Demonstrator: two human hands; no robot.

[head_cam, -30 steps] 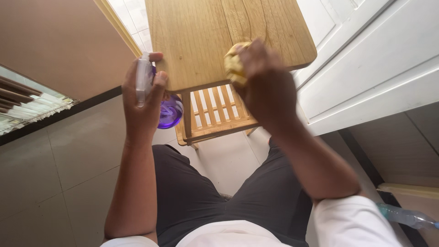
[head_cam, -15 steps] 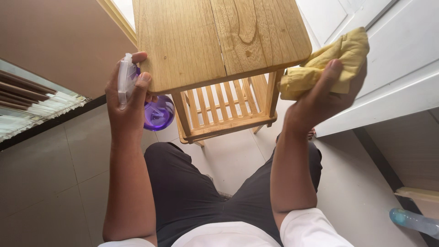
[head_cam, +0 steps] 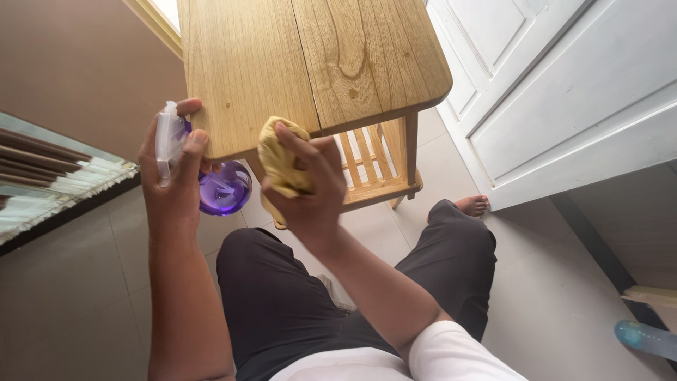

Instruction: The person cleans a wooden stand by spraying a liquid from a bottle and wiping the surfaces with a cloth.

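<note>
Yellow cloth [head_cam: 282, 161] bunched in the right hand [head_cam: 308, 190], fingers curled tight around it, pressed against the near edge of a wooden table [head_cam: 303, 63]; the left hand [head_cam: 171, 180] grips a purple spray bottle [head_cam: 211, 180] beside the table's corner.

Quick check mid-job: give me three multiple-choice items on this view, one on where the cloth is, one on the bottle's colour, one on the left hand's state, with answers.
1. Where is the cloth?
A. At the table's near edge
B. On the floor
C. On the lower shelf

2. What colour is the spray bottle body?
A. Green
B. Purple
C. Red

3. What is the left hand doing?
A. Lying flat on the table
B. Hanging empty
C. Gripping the spray bottle

Answers: 1 A, the right hand presses the yellow cloth against the table edge. 2 B, the round body is clear purple. 3 C, its fingers wrap the white sprayer head.
</note>
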